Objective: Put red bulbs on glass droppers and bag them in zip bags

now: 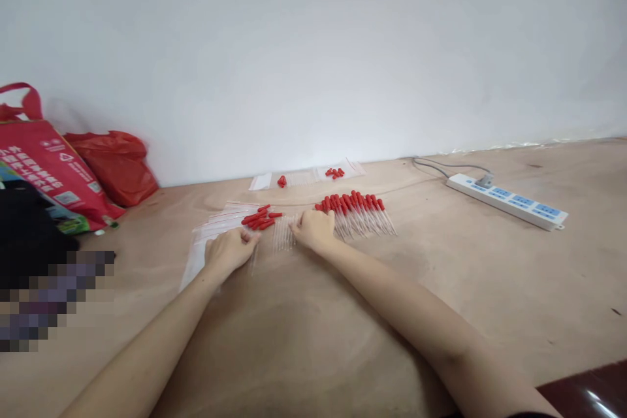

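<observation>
My left hand is closed in a pinch at the right edge of the clear zip bags. A thin clear line, like a glass dropper tube, shows just below its fingertips. My right hand has curled fingers at the right end of a row of bare glass dropper tubes; what its fingertips grip is hidden. Loose red rubber bulbs lie on the bags between the hands. Right of my right hand, several assembled droppers with red bulbs lie side by side, bulbs toward the wall.
Near the wall lie more bags with red bulbs and clear tubes. A white power strip with a grey cord sits at right. A red plastic bag and a printed carrier bag stand at left.
</observation>
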Tool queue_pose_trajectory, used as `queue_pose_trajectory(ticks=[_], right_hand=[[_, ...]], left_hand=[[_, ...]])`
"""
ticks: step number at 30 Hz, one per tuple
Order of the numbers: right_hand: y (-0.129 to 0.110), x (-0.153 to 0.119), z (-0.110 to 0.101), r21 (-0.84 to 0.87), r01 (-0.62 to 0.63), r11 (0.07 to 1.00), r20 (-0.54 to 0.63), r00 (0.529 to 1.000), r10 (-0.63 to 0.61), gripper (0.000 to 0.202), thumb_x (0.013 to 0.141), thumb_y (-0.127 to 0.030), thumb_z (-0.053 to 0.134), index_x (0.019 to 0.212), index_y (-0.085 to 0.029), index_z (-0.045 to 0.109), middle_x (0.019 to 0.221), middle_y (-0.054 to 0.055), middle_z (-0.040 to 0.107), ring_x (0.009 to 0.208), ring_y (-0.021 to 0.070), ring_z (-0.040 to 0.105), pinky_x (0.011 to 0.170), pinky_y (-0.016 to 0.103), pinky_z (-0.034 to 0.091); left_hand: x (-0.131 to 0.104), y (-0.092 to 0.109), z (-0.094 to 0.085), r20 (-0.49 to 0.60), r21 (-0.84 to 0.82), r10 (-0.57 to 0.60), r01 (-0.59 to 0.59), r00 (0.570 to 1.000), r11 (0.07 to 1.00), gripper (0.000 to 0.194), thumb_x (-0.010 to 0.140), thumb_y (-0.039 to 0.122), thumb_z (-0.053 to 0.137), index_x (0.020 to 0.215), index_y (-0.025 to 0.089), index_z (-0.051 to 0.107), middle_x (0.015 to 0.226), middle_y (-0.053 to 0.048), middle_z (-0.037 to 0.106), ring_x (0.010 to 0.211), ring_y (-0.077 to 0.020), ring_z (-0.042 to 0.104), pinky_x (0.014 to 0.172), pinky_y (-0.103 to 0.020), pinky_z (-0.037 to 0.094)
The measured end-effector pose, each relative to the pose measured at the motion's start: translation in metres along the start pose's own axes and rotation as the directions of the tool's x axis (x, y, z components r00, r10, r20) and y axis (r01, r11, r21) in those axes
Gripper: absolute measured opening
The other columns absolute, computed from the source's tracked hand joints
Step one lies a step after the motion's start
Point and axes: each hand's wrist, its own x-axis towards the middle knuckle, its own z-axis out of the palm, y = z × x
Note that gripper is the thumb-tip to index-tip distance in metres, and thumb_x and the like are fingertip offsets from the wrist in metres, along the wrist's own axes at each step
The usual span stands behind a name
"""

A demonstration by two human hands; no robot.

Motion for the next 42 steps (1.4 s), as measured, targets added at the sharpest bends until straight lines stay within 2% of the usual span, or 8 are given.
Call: queue_pose_trajectory(ticks=[6, 12, 24, 30, 33, 36, 38, 42], right_hand=[[-0.008, 0.003, -0.001, 0.021, -0.041, 0.999, 0.064, 0.997, 0.039, 0.031, 0.075, -0.039, 0.048, 0.084, -0.015, 0.065, 0.088, 0.013, 0.066, 0.082, 0.0229, 0.060, 0.083, 0.040, 0.029], [-0.006, 0.003, -0.002, 0.022, -0.062, 0.998, 0.075, 0.995, 0.061, 0.034, 0.075, -0.038, 0.044, 0.085, -0.013, 0.065, 0.086, 0.014, 0.066, 0.082, 0.0234, 0.060, 0.082, 0.040, 0.029], [-0.001, 0.000, -0.001, 0.056, -0.040, 0.998, 0.055, 0.998, 0.037, 0.031, 0.078, -0.034, 0.041, 0.079, -0.013, 0.064, 0.083, 0.013, 0.066, 0.081, 0.0231, 0.060, 0.081, 0.039, 0.030], [0.036, -0.023, 0.000, 0.163, 0.261, 0.951, -0.127, 0.962, -0.242, 0.020, 0.084, -0.023, 0.038, 0.087, -0.012, 0.054, 0.089, 0.012, 0.062, 0.081, 0.0190, 0.056, 0.072, 0.030, 0.036], [0.069, -0.043, -0.002, 0.204, 0.443, 0.873, -0.200, 0.892, -0.405, 0.016, 0.085, -0.020, 0.037, 0.089, -0.013, 0.051, 0.087, 0.009, 0.060, 0.079, 0.0179, 0.054, 0.070, 0.029, 0.036], [0.101, -0.061, -0.008, 0.206, 0.550, 0.809, -0.256, 0.828, -0.498, 0.021, 0.087, -0.018, 0.034, 0.099, -0.015, 0.051, 0.091, 0.008, 0.061, 0.079, 0.0170, 0.053, 0.070, 0.030, 0.035], [0.114, -0.070, -0.014, 0.174, 0.572, 0.801, -0.253, 0.812, -0.525, 0.024, 0.087, -0.017, 0.034, 0.104, -0.016, 0.051, 0.087, 0.008, 0.061, 0.077, 0.0168, 0.053, 0.070, 0.030, 0.034], [0.119, -0.077, -0.022, 0.126, 0.583, 0.802, -0.206, 0.807, -0.554, 0.023, 0.085, -0.016, 0.038, 0.100, -0.016, 0.055, 0.082, 0.006, 0.061, 0.073, 0.0154, 0.052, 0.072, 0.031, 0.030]], left_hand=[[0.007, -0.005, 0.014, -0.254, -0.010, 0.199, -0.209, 0.946, 0.978, 0.033, 0.084, 0.030, 0.038, 0.112, 0.022, 0.052, 0.093, -0.005, 0.063, 0.094, -0.0256, 0.054, 0.074, -0.035, 0.036], [0.017, -0.010, 0.024, -0.257, 0.077, 0.349, -0.341, 0.901, 0.937, 0.031, 0.085, 0.027, 0.039, 0.113, 0.028, 0.053, 0.093, -0.005, 0.057, 0.094, -0.0241, 0.051, 0.076, -0.036, 0.035], [0.023, -0.015, 0.032, -0.413, -0.118, 0.299, -0.376, 0.860, 0.919, 0.010, 0.076, 0.022, 0.045, 0.083, 0.018, 0.051, 0.083, -0.006, 0.055, 0.079, -0.0217, 0.055, 0.071, -0.030, 0.043], [0.003, 0.000, 0.016, -0.592, -0.227, 0.237, -0.441, 0.771, 0.868, 0.032, 0.078, 0.022, 0.037, 0.103, 0.012, 0.053, 0.093, -0.011, 0.057, 0.087, -0.0240, 0.055, 0.080, -0.037, 0.042], [-0.016, 0.021, 0.021, -0.500, -0.481, 0.261, -0.516, 0.826, 0.709, 0.029, 0.077, 0.026, 0.040, 0.094, 0.016, 0.061, 0.086, -0.007, 0.060, 0.077, -0.0191, 0.057, 0.071, -0.032, 0.047], [-0.037, 0.041, 0.033, -0.302, -0.752, 0.305, -0.423, 0.903, 0.505, 0.022, 0.072, 0.031, 0.051, 0.084, 0.016, 0.061, 0.082, -0.005, 0.063, 0.072, -0.0168, 0.060, 0.067, -0.029, 0.049], [-0.048, 0.049, 0.040, -0.212, -0.837, 0.363, -0.361, 0.907, 0.412, 0.019, 0.069, 0.032, 0.057, 0.079, 0.016, 0.059, 0.078, -0.004, 0.064, 0.071, -0.0165, 0.061, 0.066, -0.028, 0.051], [-0.058, 0.052, 0.045, -0.142, -0.882, 0.422, -0.308, 0.895, 0.357, 0.019, 0.071, 0.033, 0.057, 0.080, 0.017, 0.051, 0.068, -0.001, 0.062, 0.066, -0.0157, 0.063, 0.063, -0.028, 0.052]])
